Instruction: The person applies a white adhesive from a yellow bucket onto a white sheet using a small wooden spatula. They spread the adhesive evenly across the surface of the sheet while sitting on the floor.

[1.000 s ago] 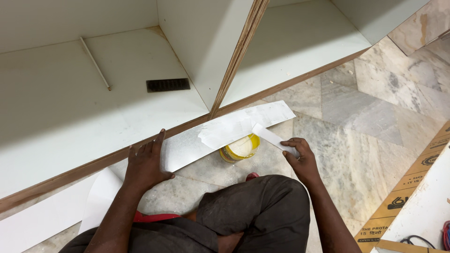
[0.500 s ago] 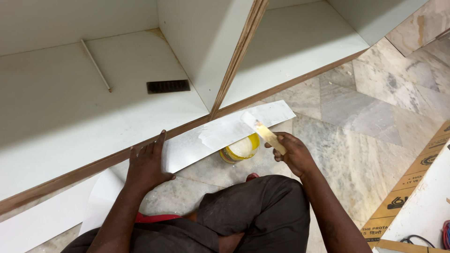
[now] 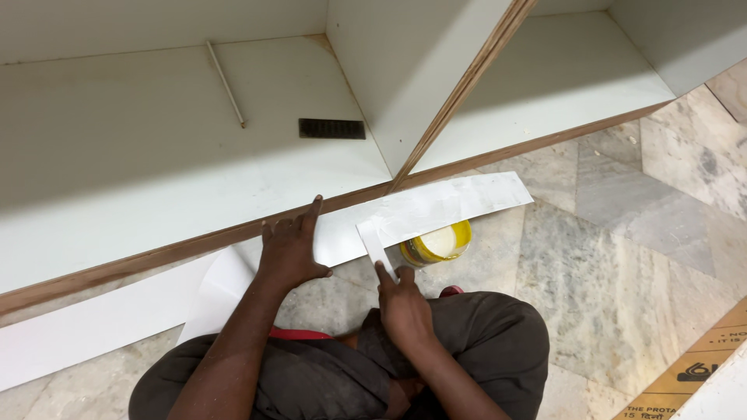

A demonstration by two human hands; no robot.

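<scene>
A long white laminate strip (image 3: 467,199) lies along the brown front edge of a white cabinet (image 3: 194,241), partly smeared with pale glue. My left hand (image 3: 289,250) presses flat on the strip beside that edge. My right hand (image 3: 401,302) grips a small white spreader card (image 3: 377,246), whose far end rests on the strip. A yellow tub of white glue (image 3: 440,243) sits open on the floor under the strip, just right of the card.
The cabinet has a vertical divider (image 3: 459,93), a thin rod (image 3: 226,84) and a dark vent slot (image 3: 331,129) inside. Marble floor (image 3: 622,257) spreads to the right. A brown cardboard sheet (image 3: 692,373) lies at the lower right. My dark-trousered knees (image 3: 482,350) fill the bottom.
My right hand has swung left from the right side of the glue tub, bringing the spreader card onto the strip close to my left hand. The left hand stayed put.
</scene>
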